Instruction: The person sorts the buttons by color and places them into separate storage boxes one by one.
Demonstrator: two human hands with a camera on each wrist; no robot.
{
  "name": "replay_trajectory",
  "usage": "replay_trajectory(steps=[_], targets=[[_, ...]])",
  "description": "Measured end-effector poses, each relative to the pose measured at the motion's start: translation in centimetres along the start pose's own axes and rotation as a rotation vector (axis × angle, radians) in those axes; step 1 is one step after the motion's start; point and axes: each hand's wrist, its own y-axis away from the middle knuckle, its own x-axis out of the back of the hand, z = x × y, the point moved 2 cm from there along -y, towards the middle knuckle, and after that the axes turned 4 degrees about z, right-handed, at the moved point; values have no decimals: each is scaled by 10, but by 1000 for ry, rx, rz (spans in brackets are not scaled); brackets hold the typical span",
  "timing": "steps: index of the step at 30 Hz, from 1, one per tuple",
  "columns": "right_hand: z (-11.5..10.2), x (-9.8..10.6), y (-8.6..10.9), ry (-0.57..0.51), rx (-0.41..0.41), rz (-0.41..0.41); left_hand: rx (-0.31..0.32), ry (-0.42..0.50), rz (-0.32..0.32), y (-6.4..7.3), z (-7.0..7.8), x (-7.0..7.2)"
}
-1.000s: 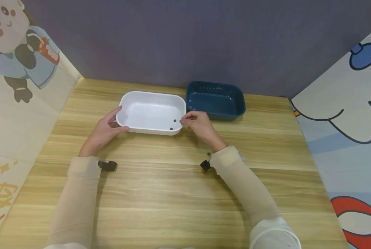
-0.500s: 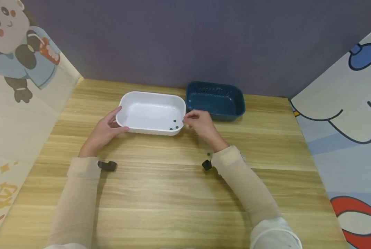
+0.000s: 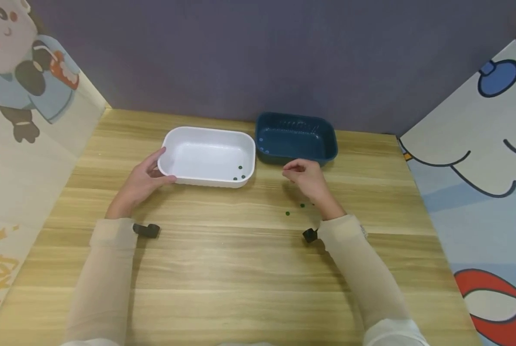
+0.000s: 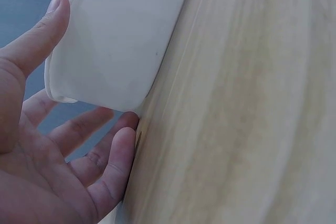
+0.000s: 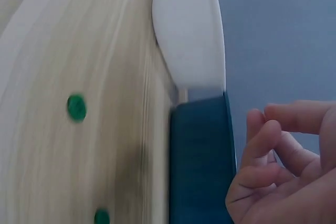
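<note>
Nearby, blue bin (image 3: 301,145) sits beside white bin (image 3: 197,161), green beads (image 3: 302,205) on table (image 3: 240,269); left hand (image 3: 140,183), fingers spread, grips white bin; right hand (image 3: 311,180) fingertips together.

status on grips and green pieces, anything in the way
Left grip holds white rectangular tub; right grip pinched, nothing visible inside. Three small round green pieces in white tub, others on wood-grain table. Blue rectangular tub beyond right grip, seemingly not blocking.

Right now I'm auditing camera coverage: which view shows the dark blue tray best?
The head view: it shows the dark blue tray nearly whole, inside included, the right hand overlapping its near edge. The right wrist view shows only outer wall, cut off at the bottom; the left wrist view shows none.
</note>
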Motion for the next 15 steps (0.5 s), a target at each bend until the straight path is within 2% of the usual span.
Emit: replay_trajectory(steps=[6, 10, 15], targets=[[20, 15, 7, 224, -51, -78, -2, 36, -3, 1, 0, -3], [30, 21, 13, 288, -96, -131, -1, 36, -10, 1, 0, -3], [34, 29, 17, 367, -81, -124, -4, 30, -5, 1, 1, -2]])
